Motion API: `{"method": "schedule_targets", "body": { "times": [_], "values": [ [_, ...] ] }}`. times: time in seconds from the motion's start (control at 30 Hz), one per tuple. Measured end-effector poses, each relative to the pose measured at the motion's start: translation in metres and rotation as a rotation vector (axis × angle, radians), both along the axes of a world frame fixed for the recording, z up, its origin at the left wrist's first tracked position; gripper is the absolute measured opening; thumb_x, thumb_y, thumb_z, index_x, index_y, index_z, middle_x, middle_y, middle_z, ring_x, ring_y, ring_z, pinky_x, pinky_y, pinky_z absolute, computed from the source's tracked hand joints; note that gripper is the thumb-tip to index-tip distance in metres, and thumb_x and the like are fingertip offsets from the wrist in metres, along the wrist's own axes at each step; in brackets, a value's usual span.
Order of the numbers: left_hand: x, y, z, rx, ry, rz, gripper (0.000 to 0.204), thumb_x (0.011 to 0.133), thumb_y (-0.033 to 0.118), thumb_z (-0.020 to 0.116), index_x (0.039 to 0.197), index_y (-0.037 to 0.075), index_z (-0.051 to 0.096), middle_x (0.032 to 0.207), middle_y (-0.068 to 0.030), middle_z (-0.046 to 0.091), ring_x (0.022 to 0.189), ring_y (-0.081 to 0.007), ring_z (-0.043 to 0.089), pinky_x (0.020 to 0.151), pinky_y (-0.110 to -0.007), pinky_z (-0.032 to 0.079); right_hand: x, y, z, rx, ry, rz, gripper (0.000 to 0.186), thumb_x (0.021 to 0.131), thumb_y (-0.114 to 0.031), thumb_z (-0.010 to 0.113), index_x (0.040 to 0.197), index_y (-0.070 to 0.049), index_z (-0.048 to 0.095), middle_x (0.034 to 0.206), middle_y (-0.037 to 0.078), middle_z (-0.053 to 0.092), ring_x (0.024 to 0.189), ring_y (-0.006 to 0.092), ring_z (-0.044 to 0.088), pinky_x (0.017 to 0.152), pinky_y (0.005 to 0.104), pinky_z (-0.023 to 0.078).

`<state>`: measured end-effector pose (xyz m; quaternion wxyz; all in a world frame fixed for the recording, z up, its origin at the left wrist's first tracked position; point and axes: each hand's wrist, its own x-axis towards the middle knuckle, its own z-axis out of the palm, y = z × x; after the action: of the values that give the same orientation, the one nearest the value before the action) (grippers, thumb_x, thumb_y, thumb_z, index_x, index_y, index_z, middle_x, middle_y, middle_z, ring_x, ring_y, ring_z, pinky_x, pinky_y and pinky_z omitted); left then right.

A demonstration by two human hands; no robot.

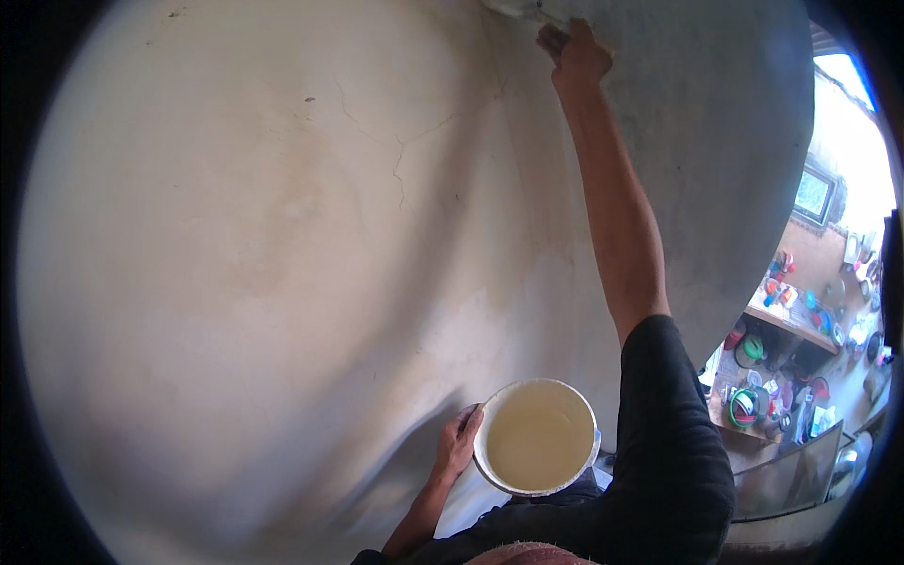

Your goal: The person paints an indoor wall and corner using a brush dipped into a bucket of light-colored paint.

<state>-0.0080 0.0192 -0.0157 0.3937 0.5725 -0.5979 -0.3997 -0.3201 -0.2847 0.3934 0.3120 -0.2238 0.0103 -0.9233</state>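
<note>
My left hand [459, 439] grips the left rim of a white bucket [597, 437], held low in front of my body. Pale yellowish liquid [537, 435] fills much of the bucket. Stretched far up, my right hand [582, 55] is closed round the handle of what looks like a paintbrush [516, 9], whitish at its head. The brush is at the wall near the inner corner, partly cut off by the top of the picture, so I cannot tell if it touches.
A cream wall [235, 282] with fine cracks and brownish stains spans the left. Past the corner, a greyer wall [725, 141] ends at an edge on the right. Beyond stand a cluttered shelf [796, 325], a basket with green rim [744, 407] and a small window [813, 195].
</note>
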Motion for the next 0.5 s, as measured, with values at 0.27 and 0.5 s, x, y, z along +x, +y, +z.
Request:
{"method": "schedule_targets", "body": {
  "times": [0.27, 0.5],
  "values": [
    [-0.005, -0.004, 0.002, -0.041, 0.1, -0.048, 0.038, 0.104, 0.029, 0.056, 0.123, -0.001, 0.066, 0.103, -0.0086, 0.073, 0.095, -0.0116, 0.064, 0.088, -0.029, 0.05, -0.028, 0.038, -0.112, 0.354, 0.263, -0.138, 0.028, 0.092, -0.015, 0.065, 0.106, 0.007, 0.06, 0.083, 0.018, 0.069, 0.06, 0.0279, 0.07, 0.051, 0.0377, 0.059],
    [-0.004, -0.004, 0.006, -0.024, 0.068, -0.05, 0.04, 0.103, 0.031, 0.056, 0.125, -0.001, 0.065, 0.108, -0.0119, 0.073, 0.1, -0.0152, 0.065, 0.09, -0.031, 0.05, -0.059, 0.038, -0.063, 0.752, 0.724, -0.797, 0.031, 0.081, -0.027, 0.071, 0.065, -0.001, 0.071, 0.058, 0.011, 0.068, 0.05, 0.0194, 0.066, 0.052, 0.0353, 0.055]
  ]
}}
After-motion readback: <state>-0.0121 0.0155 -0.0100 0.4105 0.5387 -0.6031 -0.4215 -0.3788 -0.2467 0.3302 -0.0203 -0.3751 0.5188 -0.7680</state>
